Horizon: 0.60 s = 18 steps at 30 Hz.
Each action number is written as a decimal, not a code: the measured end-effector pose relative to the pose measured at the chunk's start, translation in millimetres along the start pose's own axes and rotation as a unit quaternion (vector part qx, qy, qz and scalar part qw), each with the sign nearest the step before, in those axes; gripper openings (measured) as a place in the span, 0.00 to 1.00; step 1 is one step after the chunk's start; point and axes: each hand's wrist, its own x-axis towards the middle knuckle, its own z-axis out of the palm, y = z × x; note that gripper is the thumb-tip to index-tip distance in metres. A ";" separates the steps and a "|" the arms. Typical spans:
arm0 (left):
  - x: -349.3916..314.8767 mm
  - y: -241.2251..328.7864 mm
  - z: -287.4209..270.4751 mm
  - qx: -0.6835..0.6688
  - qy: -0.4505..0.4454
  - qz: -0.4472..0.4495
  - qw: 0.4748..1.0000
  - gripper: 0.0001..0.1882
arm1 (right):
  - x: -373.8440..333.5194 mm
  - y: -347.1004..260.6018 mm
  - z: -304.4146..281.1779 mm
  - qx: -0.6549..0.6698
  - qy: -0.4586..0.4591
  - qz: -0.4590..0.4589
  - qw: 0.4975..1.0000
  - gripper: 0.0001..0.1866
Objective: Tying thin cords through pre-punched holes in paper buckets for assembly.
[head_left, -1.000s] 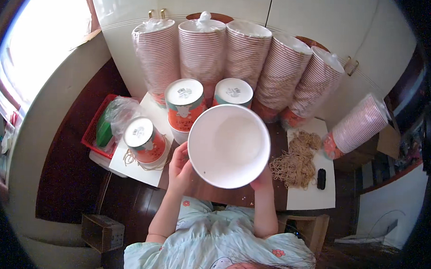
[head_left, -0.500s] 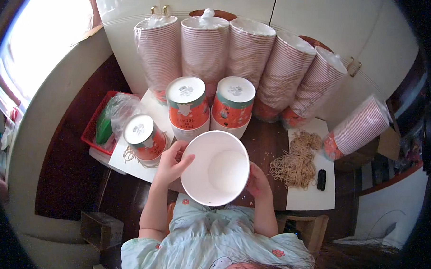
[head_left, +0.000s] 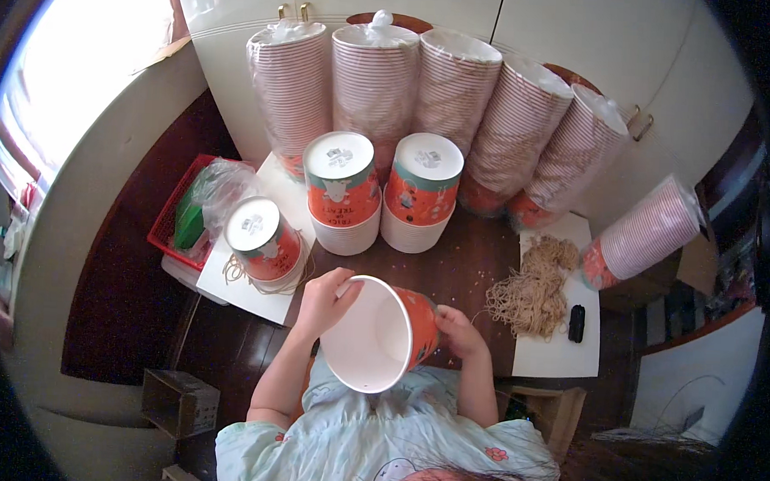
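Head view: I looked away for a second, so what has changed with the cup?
The paper cup dropped toward the person and tipped sideways, so its orange wall now shows. Left hand and right hand keep their grip. The capped cup stacks stayed put.

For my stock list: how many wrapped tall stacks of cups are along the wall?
6: five lean in a row at the back, one lies tilted at the right. Others may be hidden behind.

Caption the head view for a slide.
Both hands, left hand and right hand, hold a tilted paper tub before stacked tubs.
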 end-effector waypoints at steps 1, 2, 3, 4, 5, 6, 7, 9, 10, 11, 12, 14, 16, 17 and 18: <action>0.0 -1.2 1.0 0.001 0.010 0.029 1.000 0.11 | 0.4 -1.8 -3.1 -0.088 0.009 -0.016 0.996 0.22; -0.6 -1.0 1.1 0.001 0.009 0.030 1.000 0.11 | 1.1 -3.8 -4.2 -0.176 0.019 -0.031 0.984 0.26; -1.2 0.3 0.6 -0.004 0.002 0.045 0.999 0.11 | 0.7 -6.1 -3.7 -0.175 0.020 -0.032 0.984 0.26; -1.7 0.5 0.7 -0.009 -0.005 0.060 0.998 0.10 | -0.7 -13.6 2.5 -0.216 0.020 -0.091 0.972 0.30; -3.0 -2.0 1.8 -0.008 -0.005 0.059 0.998 0.10 | -2.2 -22.1 9.3 -0.257 0.019 -0.149 0.955 0.34; -4.3 -6.4 4.2 -0.015 -0.001 0.075 0.997 0.10 | -2.5 -30.5 14.4 -0.250 -0.017 -0.152 0.956 0.37; -5.0 -7.3 5.7 -0.023 0.002 0.092 0.995 0.10 | -1.7 -36.9 16.8 -0.249 -0.015 -0.152 0.956 0.37; -7.0 -6.4 6.6 -0.032 -0.001 0.087 0.996 0.10 | 1.4 -48.9 20.9 -0.298 -0.182 -0.143 0.926 0.38; -8.1 -5.2 6.7 -0.041 -0.003 0.081 0.996 0.10 | 3.2 -55.6 25.5 -0.322 -0.230 -0.144 0.907 0.37; -8.9 -3.8 6.6 -0.042 -0.004 0.081 0.996 0.10 | 5.6 -61.5 30.7 -0.322 -0.229 -0.144 0.907 0.37; -10.1 -2.6 6.5 -0.045 -0.003 0.080 0.996 0.09 | 8.4 -66.3 36.5 -0.344 -0.243 -0.157 0.893 0.33; -12.5 -1.9 7.4 -0.047 -0.002 0.081 0.996 0.09 | 13.5 -73.2 47.2 -0.367 -0.257 -0.170 0.878 0.29; -14.3 -1.8 9.6 -0.070 -0.012 0.115 0.991 0.09 | 18.4 -77.8 58.0 -0.312 -0.187 -0.046 0.930 0.19; -14.0 -1.4 10.8 -0.070 -0.012 0.116 0.991 0.09 | 23.1 -80.2 65.7 -0.388 -0.195 -0.139 0.890 0.12; -13.5 -1.1 12.1 -0.064 -0.005 0.148 0.987 0.08 | 27.6 -80.0 70.6 -0.388 -0.195 -0.139 0.890 0.12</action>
